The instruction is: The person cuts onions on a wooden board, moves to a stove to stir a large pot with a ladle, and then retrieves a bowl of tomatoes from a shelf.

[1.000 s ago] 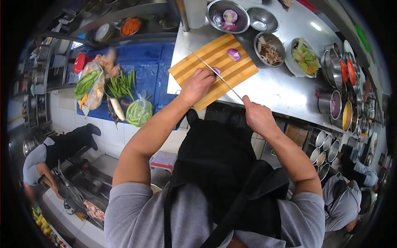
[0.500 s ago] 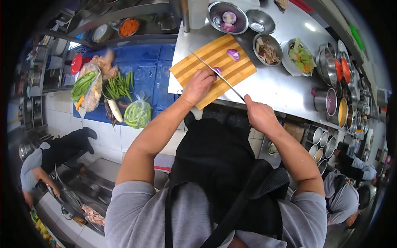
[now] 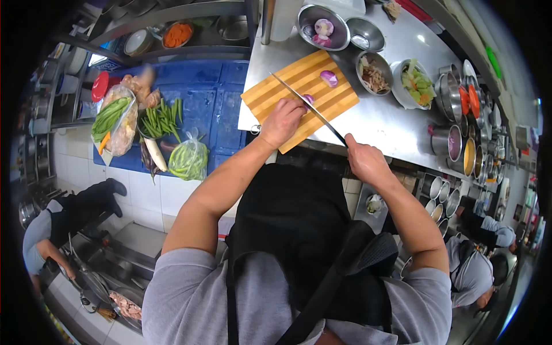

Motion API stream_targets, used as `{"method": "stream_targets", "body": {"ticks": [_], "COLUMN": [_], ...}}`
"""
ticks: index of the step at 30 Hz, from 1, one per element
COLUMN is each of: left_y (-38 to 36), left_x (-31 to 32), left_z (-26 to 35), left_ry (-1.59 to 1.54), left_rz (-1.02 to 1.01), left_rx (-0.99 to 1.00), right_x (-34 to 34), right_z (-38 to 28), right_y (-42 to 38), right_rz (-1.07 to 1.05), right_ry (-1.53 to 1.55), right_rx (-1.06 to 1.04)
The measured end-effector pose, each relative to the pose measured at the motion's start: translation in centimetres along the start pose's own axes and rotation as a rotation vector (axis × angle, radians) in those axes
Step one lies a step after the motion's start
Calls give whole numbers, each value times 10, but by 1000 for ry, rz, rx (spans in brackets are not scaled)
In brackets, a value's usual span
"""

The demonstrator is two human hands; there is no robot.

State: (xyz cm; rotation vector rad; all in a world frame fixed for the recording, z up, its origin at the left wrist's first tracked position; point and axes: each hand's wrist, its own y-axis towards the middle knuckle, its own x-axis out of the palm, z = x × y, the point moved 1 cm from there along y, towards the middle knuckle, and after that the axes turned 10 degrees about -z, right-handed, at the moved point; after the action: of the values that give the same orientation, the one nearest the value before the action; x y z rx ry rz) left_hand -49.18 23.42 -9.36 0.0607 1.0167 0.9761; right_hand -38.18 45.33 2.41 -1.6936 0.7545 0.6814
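On a striped wooden cutting board (image 3: 305,75), my left hand (image 3: 283,122) presses a piece of red onion (image 3: 309,99) with curled fingers. My right hand (image 3: 367,158) grips the handle of a long kitchen knife (image 3: 316,112). Its blade runs across the board, right against the onion piece and close to my left fingertips. Another red onion piece (image 3: 329,78) lies farther up the board. Beyond it, a steel bowl (image 3: 339,45) holds peeled red onions (image 3: 324,27).
Right of the board stand a steel bowl of sliced pale food (image 3: 372,76) and a white tub of chopped greens (image 3: 417,85). On the left, a blue surface (image 3: 198,86) carries green beans (image 3: 162,119) and bagged vegetables (image 3: 190,156). Co-workers (image 3: 472,269) stand at both sides.
The view has shifted slightly, so the board and bowls appear a little farther right. Both hands keep their holds, and the knife stays against the onion piece.
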Motion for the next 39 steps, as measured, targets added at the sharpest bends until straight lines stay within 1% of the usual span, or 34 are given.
{"method": "stream_targets", "body": {"ticks": [3,5,7,9,10,11,12,13,14,16,17,18,19,21,22,24,27,29,31,34,37,39], "left_y": [0,0,6,12,17,23,29,32,34,36,34,33,32,29,29,29,28,29,27,24,18,17], "left_x": [1,2,1,-1,-2,0,1,2,1,-4,-7,-10,-8,-3,-1,2,2,0,0,2,9,12], "left_z": [-1,0,3,7,6,5,5,7,9,17,22,24,22,18,15,11,7,4,2,-2,-5,-7], "left_ry": [-33,-29,-7,41,54,71,84,88,82,79,79,78,78,70,68,48,57,40,21,35,-20,-10], "left_rz": [4,-15,-28,-69,-77,-195,-309,-311,-295,-286,-239,-191,-197,-172,-175,-100,-59,-50,-45,-32,2,49], "left_rx": [3,-15,-26,-35,-30,-63,-97,-96,-127,-154,-218,-284,-284,-178,-179,-131,-113,-112,-108,-109,-137,-167], "right_x": [9,23,18,7,0,-3,-6,-9,-12,-17,-20,-23,-22,-17,-15,-3,1,-6,-27,-24,0,0], "right_z": [1,10,28,46,53,56,60,64,65,62,61,59,57,55,54,53,50,46,35,33,32,32], "right_y": [15,43,63,69,66,63,60,55,52,45,40,35,31,28,27,40,54,52,37,25,48,56], "right_rz": [-40,-38,-20,-119,-138,-130,-124,-120,-117,-138,-135,-119,-105,-81,-54,-56,-35,-13,-63,-62,-44,-25], "right_ry": [46,67,87,298,280,289,254,217,219,91,99,38,-24,-47,-75,-48,-24,-25,-42,-38,-16,-12], "right_rx": [6,-28,-73,-138,-88,-95,-54,-11,-14,-31,-33,-60,-87,-110,-132,-121,-121,-125,-112,-120,-86,-89]}}
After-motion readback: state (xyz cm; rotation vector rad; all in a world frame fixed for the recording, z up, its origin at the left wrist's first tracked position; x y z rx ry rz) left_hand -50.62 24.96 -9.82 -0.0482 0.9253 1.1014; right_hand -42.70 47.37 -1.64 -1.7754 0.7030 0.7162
